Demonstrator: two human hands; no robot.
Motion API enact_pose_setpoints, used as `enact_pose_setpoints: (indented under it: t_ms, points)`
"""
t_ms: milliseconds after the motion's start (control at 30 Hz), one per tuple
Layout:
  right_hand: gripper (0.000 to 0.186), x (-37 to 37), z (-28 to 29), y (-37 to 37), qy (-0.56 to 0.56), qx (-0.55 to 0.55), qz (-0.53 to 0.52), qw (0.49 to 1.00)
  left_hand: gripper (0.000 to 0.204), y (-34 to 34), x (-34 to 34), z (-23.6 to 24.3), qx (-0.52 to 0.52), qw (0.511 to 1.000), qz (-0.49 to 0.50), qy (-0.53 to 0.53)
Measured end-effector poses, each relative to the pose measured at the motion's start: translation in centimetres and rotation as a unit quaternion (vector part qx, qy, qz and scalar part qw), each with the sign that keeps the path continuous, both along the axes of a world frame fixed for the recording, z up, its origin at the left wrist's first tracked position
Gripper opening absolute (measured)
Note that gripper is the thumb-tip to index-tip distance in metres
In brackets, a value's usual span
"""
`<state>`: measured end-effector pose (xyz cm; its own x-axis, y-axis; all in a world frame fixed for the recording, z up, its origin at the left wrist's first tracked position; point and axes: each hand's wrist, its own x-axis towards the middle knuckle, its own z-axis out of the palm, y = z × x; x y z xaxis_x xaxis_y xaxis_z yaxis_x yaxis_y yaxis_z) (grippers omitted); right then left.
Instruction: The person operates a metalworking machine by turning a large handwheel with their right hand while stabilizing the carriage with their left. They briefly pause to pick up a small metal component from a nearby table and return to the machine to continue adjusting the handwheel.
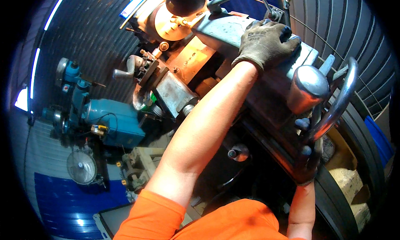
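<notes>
My left hand (268,44), in a grey-black work glove, rests over the top of a pale metal machine housing (225,29), its fingers bent over it. Beside it stand a conical metal knob (308,92) and a curved chrome handle (346,90). Low at the right, my right hand (305,167) is in shadow, closed round the lower part of that handle; its fingers show only dimly. Left of my forearm are a lit orange-looking slide (189,65), a tool post with crank levers (148,71) and a grey metal slide block (171,94).
A teal machine (112,119) stands at the left, with a round fan (81,167) below it and a cream-coloured fixture (146,163) nearby. A dark lamp shade (185,0) hangs at the top. Corrugated walls (112,40) surround the machines, with yellowish material (346,181) at lower right.
</notes>
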<state>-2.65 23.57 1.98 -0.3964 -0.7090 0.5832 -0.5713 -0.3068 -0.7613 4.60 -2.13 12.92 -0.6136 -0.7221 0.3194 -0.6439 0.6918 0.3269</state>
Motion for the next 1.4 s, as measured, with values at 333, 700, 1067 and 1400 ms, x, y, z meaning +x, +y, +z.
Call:
enact_pose_setpoints:
  t_ms: [333,700,1067,1400]
  points:
    - [0.058,-0.7,-4.1,0.8,-0.109,0.099,0.051,0.988,0.057,-0.1,0.0,0.1,0.005,1.000,-0.009,0.011]
    - [0.061,0.3,-1.9,0.4,-0.139,0.060,0.030,0.988,0.055,0.0,0.0,0.1,0.000,1.000,-0.008,0.017]
    - [0.060,0.5,-0.1,0.3,-0.158,0.070,0.035,0.984,0.053,0.3,0.1,0.4,-0.004,1.000,-0.004,0.019]
    - [0.060,0.6,0.0,0.5,-0.245,0.073,0.067,0.964,0.055,0.2,0.0,0.2,-0.001,1.000,-0.001,0.006]
